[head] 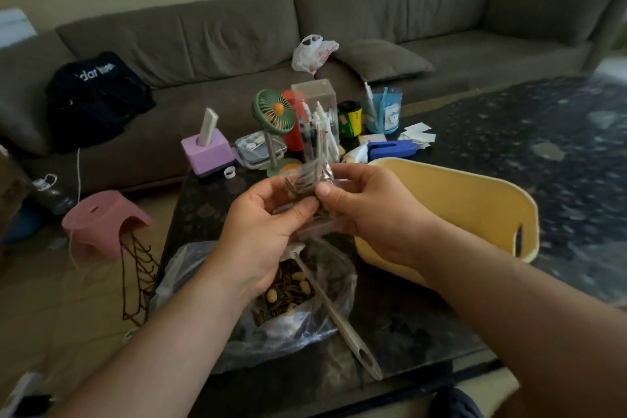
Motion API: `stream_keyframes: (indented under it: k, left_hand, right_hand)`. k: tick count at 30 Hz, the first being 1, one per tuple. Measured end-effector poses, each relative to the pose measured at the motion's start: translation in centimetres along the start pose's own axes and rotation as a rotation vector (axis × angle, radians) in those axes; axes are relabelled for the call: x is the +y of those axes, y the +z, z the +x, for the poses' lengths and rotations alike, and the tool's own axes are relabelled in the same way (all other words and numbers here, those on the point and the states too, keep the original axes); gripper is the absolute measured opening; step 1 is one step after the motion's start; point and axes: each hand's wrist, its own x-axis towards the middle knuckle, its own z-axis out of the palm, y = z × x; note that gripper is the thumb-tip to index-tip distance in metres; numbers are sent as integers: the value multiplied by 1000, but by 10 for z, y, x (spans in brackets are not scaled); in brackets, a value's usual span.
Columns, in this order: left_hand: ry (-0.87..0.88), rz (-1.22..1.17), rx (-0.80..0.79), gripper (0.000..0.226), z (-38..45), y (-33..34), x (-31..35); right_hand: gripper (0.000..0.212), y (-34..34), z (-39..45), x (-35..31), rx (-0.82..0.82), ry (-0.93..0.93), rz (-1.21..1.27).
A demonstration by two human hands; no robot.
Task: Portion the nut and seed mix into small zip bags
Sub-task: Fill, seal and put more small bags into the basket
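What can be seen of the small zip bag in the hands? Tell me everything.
The small zip bag is clear thin plastic, partly filled with dark striped seeds. It is held up in the air above the big open bag of mix, in front of the table clutter. The left hand pinches its left lower side and the right hand pinches its right side, thumbs toward the camera. Motion blur hides whether its zip is closed.

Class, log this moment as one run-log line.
both hands pinch small clear zip bag | seeds inside | above large clear plastic mix bag
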Motion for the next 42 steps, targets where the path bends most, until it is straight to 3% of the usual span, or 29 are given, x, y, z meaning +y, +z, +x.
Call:
stream_keyframes:
  k: [2, 5, 7, 9, 12, 17, 22, 29, 33, 37, 40, 42]
  left_hand:
    - [-11, -15, -59, 33, 7, 17, 4]
    - [-63, -48, -168, 49, 19, 43, 8]
    - [-100, 24, -162, 44, 30, 56, 7]
    - [-63, 317, -105, 35, 44, 64, -2]
    - [-7, 755, -34, 39, 69, 68, -20]
    - [-24, 962, -94, 36, 94, 70, -36]
    - [45, 1036, -117, 40, 94, 65, -46]
    - [54, 1115, -150, 44, 93, 62, -42]
    - [75, 1131, -150, 45, 91, 60, -43]
    - [116, 1153, -86, 45, 87, 63, -43]
    - [294, 1192, -38, 42, 64, 76, -38]
    - [418, 1253, -175, 36, 39, 92, -37]
  right_hand:
    - [45, -14, -2, -11, 51, -14, -16]
    - [31, -43, -7, -33, 171, -78, -69]
    - [25, -66, -12, -48, 315, -127, -161]
    - [31, -90, -16, -57, 434, -147, -300]
    - [35, -117, -18, -58, 483, -119, -568]
    - [36, -133, -8, -47, 309, -4, -1015]
    - [28, -141, -8, -54, -33, 259, -1371]
    - [38, -134, -13, -39, -455, 471, -1685]
    - [38, -129, -17, -31, -490, 600, -1705]
    - [35, -130, -28, -30, -411, 502, -1737]
    - [44, -136, -31, -42, -347, 393, -1759]
    - [38, -136, -32, -41, -359, 389, -1769]
